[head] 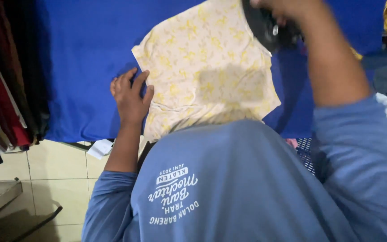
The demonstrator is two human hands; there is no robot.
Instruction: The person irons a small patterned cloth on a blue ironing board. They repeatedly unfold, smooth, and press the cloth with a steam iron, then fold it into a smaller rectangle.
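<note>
The fingers (136, 80) of the left hand (130, 99) lie spread and flat, grasping nothing; they press down on the left edge of a cream cloth with yellow flowers (207, 67), the thumb side resting on the cloth and the other fingertips on the blue cover beside it. The right hand (287, 11) is at the top edge of the view, curled around the handle of a dark iron (265, 24); the grip looks clenched, though the fingers themselves are mostly cut off by the frame. The iron's soleplate appears tilted, its edge over the upper right corner of the cloth; whether it touches the cloth there cannot be told.

The cloth lies folded and fairly flat on the bench (77, 54), which is draped in blue, with its near edge partly hidden behind the person's blue shirt (247, 188). A faint darker patch shows on its lower middle. Dark and red garments (10, 89) hang at the left, and a tiled floor (63, 166) shows below.

Judging by this, the step in hand is pressing the cloth: one hand pins it, the other brings the iron on. The next move seems to call for setting the soleplate flat and drawing it across away from the holding hand, keeping the cloth taut so that no crease is ironed in, and keeping the left fingers clear of the hot plate.
</note>
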